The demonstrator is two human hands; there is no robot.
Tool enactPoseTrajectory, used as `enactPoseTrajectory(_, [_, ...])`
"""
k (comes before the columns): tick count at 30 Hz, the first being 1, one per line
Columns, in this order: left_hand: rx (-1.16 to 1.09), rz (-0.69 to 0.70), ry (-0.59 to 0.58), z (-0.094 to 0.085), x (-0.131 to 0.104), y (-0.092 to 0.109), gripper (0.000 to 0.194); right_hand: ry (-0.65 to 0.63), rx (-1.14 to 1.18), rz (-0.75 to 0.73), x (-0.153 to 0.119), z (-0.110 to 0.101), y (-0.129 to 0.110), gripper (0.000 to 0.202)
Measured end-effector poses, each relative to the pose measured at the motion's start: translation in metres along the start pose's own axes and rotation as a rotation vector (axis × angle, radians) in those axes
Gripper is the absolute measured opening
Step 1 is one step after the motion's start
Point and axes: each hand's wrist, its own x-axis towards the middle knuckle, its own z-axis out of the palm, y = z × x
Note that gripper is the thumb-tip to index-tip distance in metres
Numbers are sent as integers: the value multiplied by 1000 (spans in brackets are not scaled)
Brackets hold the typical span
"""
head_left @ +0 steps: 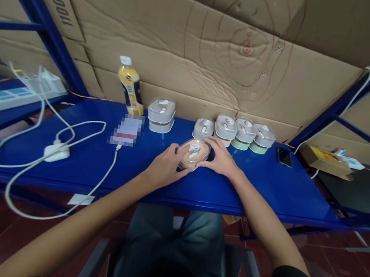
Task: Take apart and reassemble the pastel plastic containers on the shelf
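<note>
Gripping a clear-lidded, peach-coloured container (192, 156) from both sides, my left hand (165, 165) and right hand (222, 159) curve around it at the blue table (289, 190), near four lidded boxes (226, 128).

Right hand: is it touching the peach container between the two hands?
Touching. The head view shows the right hand curved round the right side of the peach container, thumb and fingertips against it.

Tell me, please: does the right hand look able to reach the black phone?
Probably yes: the right hand holds the peach container, but nothing seems to block the way over the tabletop to the phone.
</note>
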Motion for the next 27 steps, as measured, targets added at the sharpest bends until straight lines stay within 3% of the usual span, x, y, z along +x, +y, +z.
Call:
enactPoseTrajectory(4, [243,-146,82,-12,-23,12,65,14,-22,-42,0,7,-12,74])
enactPoseTrajectory(7, [263,-189,104,-10,-17,6,64,24,-60,-36,0,12,-17,56])
enactPoseTrajectory(15, [358,-150,74,3,71,-28,49,6,-45,33,-5,7,-4,39])
enactPoseTrajectory(18, [312,-98,63,-6,92,-34,45,6,-46,47,-5,5,-4,37])
enactPoseTrajectory(21, [279,-71,166,-21,103,-39,41,1,-55,56,-4,5,-4,37])
enactPoseTrajectory(24, [289,-283,367,-32,114,-48,63,-8,-60,59,-4,5,-3,34])
enactPoseTrajectory(27, [280,-575,366,-34,127,-63,93,-12,-56,69,-3,6,1,28])
